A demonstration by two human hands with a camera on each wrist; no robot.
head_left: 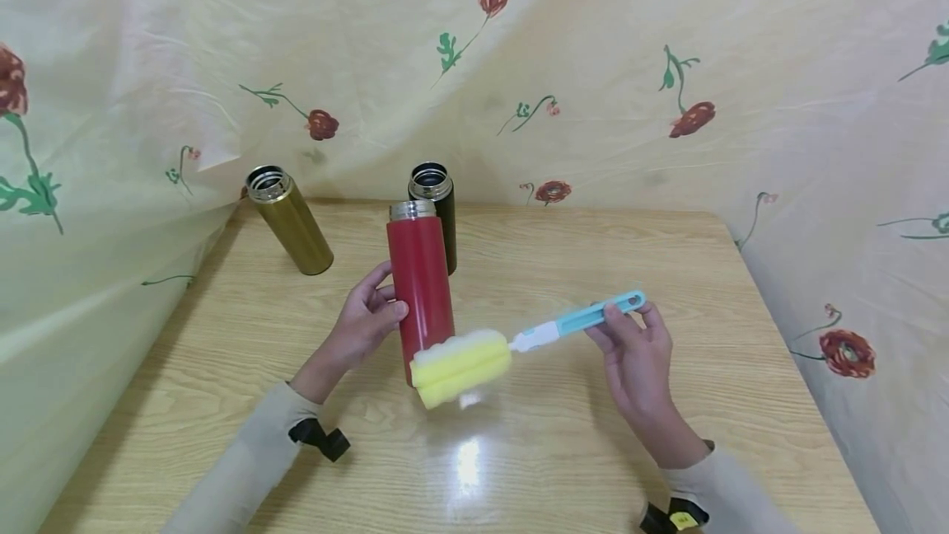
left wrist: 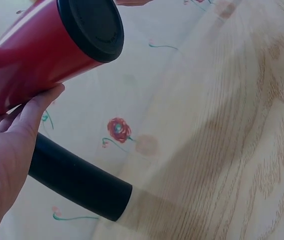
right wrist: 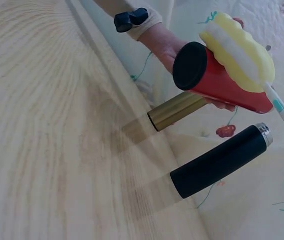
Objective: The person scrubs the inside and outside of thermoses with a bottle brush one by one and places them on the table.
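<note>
My left hand grips a red thermos flask around its side, lidless, its steel mouth upward and its black base lifted off the table. Between thumb and fingers, my right hand holds a bottle brush by its blue handle. The brush's yellow and white sponge head points left and overlaps the lower part of the red flask in the head view. In the right wrist view the sponge head appears in front of the flask's side.
Behind the red flask stands a black flask, partly hidden in the head view. A gold flask stands at the back left, also without a lid. Flowered cloth hangs around the back and sides of the wooden table.
</note>
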